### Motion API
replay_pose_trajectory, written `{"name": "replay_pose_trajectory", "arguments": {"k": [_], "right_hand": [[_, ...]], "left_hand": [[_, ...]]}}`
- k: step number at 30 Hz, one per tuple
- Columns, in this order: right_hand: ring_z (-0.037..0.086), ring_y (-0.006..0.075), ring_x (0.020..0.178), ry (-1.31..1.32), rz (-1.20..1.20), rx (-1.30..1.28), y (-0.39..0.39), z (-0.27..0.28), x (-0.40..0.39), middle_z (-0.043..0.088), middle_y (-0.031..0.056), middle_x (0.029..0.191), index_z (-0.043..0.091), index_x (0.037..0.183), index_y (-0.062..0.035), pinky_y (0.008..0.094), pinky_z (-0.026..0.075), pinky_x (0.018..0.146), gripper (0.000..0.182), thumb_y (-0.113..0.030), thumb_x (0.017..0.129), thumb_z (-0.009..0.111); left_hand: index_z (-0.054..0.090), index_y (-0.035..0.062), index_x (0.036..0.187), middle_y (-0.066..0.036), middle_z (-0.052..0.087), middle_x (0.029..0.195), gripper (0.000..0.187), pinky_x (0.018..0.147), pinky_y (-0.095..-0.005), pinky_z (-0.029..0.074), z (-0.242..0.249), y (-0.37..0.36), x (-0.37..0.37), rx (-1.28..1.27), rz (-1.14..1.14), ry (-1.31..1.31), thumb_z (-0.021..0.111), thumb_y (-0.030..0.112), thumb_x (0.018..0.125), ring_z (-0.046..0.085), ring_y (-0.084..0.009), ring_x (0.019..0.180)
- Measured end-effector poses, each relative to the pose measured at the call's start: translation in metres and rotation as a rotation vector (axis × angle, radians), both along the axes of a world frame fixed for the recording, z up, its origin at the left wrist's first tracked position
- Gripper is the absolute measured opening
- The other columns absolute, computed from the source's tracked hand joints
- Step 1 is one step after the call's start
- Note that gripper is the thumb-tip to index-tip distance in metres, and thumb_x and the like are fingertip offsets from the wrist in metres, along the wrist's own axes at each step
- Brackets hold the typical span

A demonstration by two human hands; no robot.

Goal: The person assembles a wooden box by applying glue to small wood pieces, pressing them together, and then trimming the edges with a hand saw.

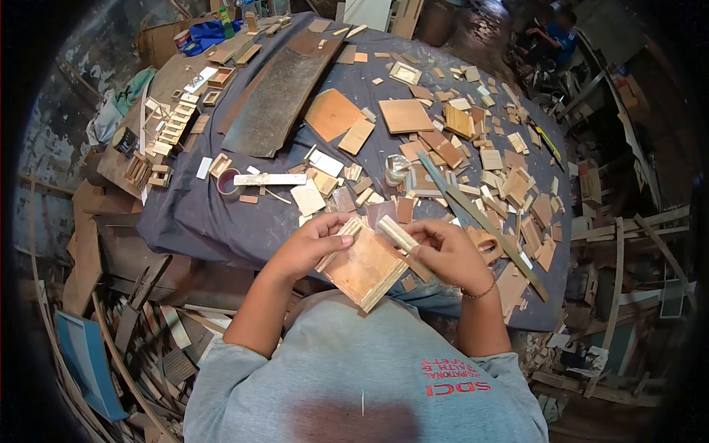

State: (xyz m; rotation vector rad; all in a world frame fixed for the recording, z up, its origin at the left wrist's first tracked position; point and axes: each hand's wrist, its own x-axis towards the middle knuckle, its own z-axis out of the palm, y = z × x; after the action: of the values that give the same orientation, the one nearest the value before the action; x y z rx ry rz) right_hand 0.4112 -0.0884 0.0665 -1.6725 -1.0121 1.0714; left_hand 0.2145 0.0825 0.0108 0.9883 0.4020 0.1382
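My left hand grips the left edge of a small square wooden tray, thumb on top of its rim. Light wood strips run along several of the tray's sides, and it is tilted close in front of my shirt. A short light wood strip is pinched between the thumb and fingers of my right hand. That strip lies across the tray's upper right side, overlapping its edge in this view. Just beyond my hands, wood offcuts are scattered on the dark cloth.
A handsaw and a long wood strip lie right of my hands. A tape roll and a glass jar stand beyond. A large dark board spans the table's back. A person sits at the far right.
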Motion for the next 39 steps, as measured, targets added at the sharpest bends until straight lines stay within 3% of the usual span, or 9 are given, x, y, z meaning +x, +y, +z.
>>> {"name": "replay_pose_trajectory", "arguments": {"k": [4,11,18,20,26,30,36,39], "right_hand": [[0.054,0.0050,0.075,0.136,0.049,-0.048,-0.005,0.003,-0.009,0.062,0.0021,0.092,0.058,0.118,0.0041,0.0200,0.046,0.067,0.037,-0.003,0.082,0.064],[0.054,0.0080,0.069,-0.154,0.013,0.077,-0.014,0.001,-0.007,0.061,0.0047,0.082,0.065,0.110,0.0011,0.0231,0.045,0.062,0.034,-0.009,0.078,0.068],[0.055,0.0091,0.070,-0.044,-0.025,0.118,-0.018,-0.001,-0.002,0.062,0.0055,0.082,0.066,0.109,0.0008,0.0235,0.045,0.062,0.033,-0.009,0.077,0.069],[0.058,0.0095,0.081,-0.012,0.045,0.093,-0.020,-0.002,0.004,0.063,0.0063,0.096,0.066,0.111,0.0014,0.0226,0.046,0.070,0.032,-0.004,0.079,0.067],[0.059,0.0105,0.084,0.064,0.058,0.026,-0.017,-0.004,0.003,0.062,0.0071,0.096,0.065,0.110,0.0025,0.0238,0.047,0.073,0.031,-0.002,0.080,0.065],[0.056,0.0088,0.069,-0.005,0.021,0.120,-0.013,-0.005,-0.004,0.064,0.0062,0.084,0.067,0.107,-0.0001,0.0234,0.046,0.063,0.031,-0.005,0.077,0.065],[0.056,0.0093,0.073,0.011,0.017,0.106,-0.016,-0.008,-0.007,0.063,0.0064,0.087,0.066,0.110,0.0001,0.0232,0.046,0.066,0.033,-0.002,0.077,0.062],[0.059,0.0115,0.085,0.035,0.056,0.048,-0.017,-0.005,-0.008,0.061,0.0068,0.098,0.064,0.112,0.0029,0.0239,0.047,0.073,0.030,-0.004,0.082,0.064]], "left_hand": [[0.051,-0.0001,0.126,-0.007,0.060,0.111,0.050,0.092,-0.0277,0.045,0.008,-0.007,0.003,0.093,0.046,-0.028,0.069,0.013,0.082,0.057,-0.0137,0.102],[0.055,0.0016,0.122,-0.005,0.060,0.110,0.046,0.088,-0.0265,0.045,0.012,-0.008,0.009,0.193,-0.013,-0.001,0.071,0.013,0.081,0.056,-0.0120,0.100],[0.056,0.0019,0.122,-0.004,0.061,0.107,0.043,0.084,-0.0255,0.046,0.007,-0.007,0.011,0.232,-0.015,0.038,0.070,0.011,0.082,0.057,-0.0109,0.096],[0.056,0.0019,0.122,-0.004,0.061,0.106,0.043,0.083,-0.0254,0.047,0.009,-0.008,0.011,0.224,-0.016,0.043,0.070,0.011,0.082,0.057,-0.0107,0.095],[0.056,0.0017,0.122,-0.004,0.061,0.105,0.042,0.081,-0.0255,0.047,0.016,-0.012,0.012,0.222,-0.020,0.040,0.068,0.010,0.083,0.058,-0.0108,0.093],[0.056,0.0017,0.122,-0.004,0.061,0.104,0.040,0.081,-0.0255,0.048,0.016,-0.015,0.011,0.199,0.003,0.027,0.067,0.008,0.083,0.058,-0.0110,0.093],[0.056,0.0008,0.121,-0.005,0.061,0.104,0.041,0.080,-0.0258,0.048,0.017,-0.016,0.007,0.209,-0.014,0.028,0.067,0.008,0.083,0.058,-0.0110,0.093],[0.056,-0.0001,0.120,-0.005,0.061,0.103,0.040,0.079,-0.0253,0.048,0.024,-0.017,0.006,0.216,-0.019,0.029,0.067,0.007,0.083,0.058,-0.0108,0.092]]}}
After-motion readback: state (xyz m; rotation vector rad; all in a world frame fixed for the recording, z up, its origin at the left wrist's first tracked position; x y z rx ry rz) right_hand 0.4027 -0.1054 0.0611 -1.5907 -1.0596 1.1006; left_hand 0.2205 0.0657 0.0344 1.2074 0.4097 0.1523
